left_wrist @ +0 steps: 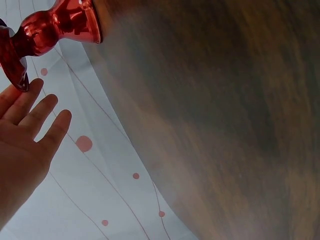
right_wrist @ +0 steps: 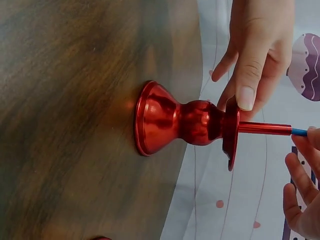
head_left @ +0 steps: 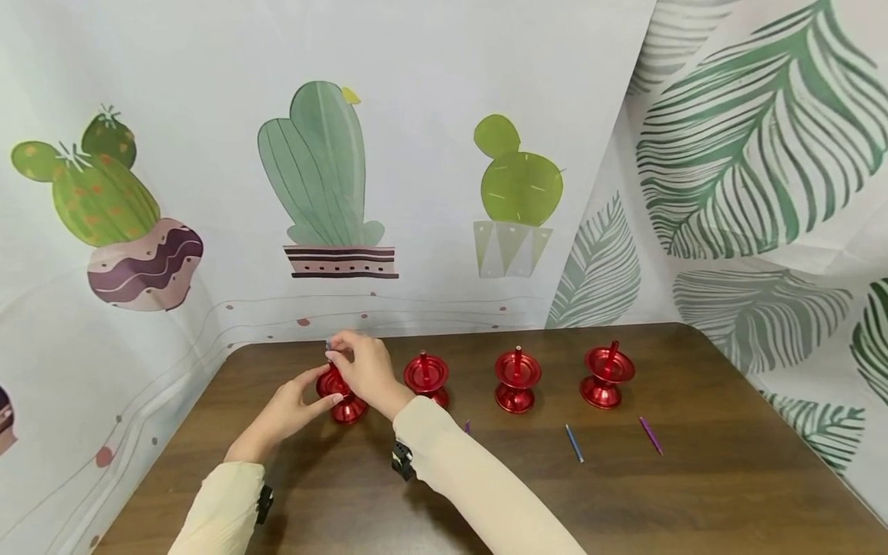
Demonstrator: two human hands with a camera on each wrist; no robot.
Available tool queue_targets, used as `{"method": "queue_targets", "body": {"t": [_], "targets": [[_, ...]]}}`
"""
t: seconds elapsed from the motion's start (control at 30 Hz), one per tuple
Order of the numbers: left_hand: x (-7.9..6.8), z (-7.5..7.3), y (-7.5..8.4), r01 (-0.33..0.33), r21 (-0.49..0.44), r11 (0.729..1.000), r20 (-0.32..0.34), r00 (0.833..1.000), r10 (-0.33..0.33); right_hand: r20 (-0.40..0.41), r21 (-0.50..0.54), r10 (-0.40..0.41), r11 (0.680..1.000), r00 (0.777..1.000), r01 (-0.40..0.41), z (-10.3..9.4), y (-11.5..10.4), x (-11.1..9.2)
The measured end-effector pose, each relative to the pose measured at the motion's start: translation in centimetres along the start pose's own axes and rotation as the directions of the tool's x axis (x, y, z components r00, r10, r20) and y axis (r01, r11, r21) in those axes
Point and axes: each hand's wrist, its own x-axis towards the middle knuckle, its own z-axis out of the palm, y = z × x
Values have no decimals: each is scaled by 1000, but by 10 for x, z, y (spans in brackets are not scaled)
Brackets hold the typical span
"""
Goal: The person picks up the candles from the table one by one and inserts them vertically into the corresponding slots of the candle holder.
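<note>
My left hand (head_left: pixel 286 416) holds the dish rim of the leftmost shiny red candle holder (head_left: pixel 349 411), thumb on one side and fingers on the other. The holder stands upright on the table. In the right wrist view, a thin red tube (right_wrist: pixel 265 128) rises from its dish. With thumb and fingertips, my right hand (head_left: pixel 371 374) pinches a thin blue stick (right_wrist: pixel 299 132) at the tube's top end. Most of that stick is hidden by the fingers or the tube, and I cannot tell how deep it sits.
Three more red candle holders (head_left: pixel 426 373), (head_left: pixel 516 370), (head_left: pixel 603 391) stand in a row to the right. Nearer the front lie a blue stick (head_left: pixel 573 443), a purple stick (head_left: pixel 650 435) and another purple stick (head_left: pixel 468 426) partly behind the right sleeve. A printed cloth (head_left: pixel 430 154) hangs behind the wooden table (head_left: pixel 694 493).
</note>
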Motion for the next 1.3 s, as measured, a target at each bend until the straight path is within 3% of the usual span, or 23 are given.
{"method": "queue_targets", "body": {"t": [0.27, 0.63, 0.87, 1.3], "targets": [[0, -1, 2, -1, 12, 1000, -1, 1000, 1, 25, -36, -4, 999, 1000, 5, -1, -1, 2], [0, -2, 4, -22, 22, 1000, -10, 1000, 22, 26, -193, 4, 981, 1000, 1, 1, -6, 2], [-1, -2, 5, -11, 4, 1000, -3, 1000, 11, 30, -213, 18, 977, 999, -11, 3, -7, 0], [-2, -4, 11, 8, 19, 1000, 32, 999, -8, 193, -225, 44, 974, 980, 0, -15, -22, -4]]}}
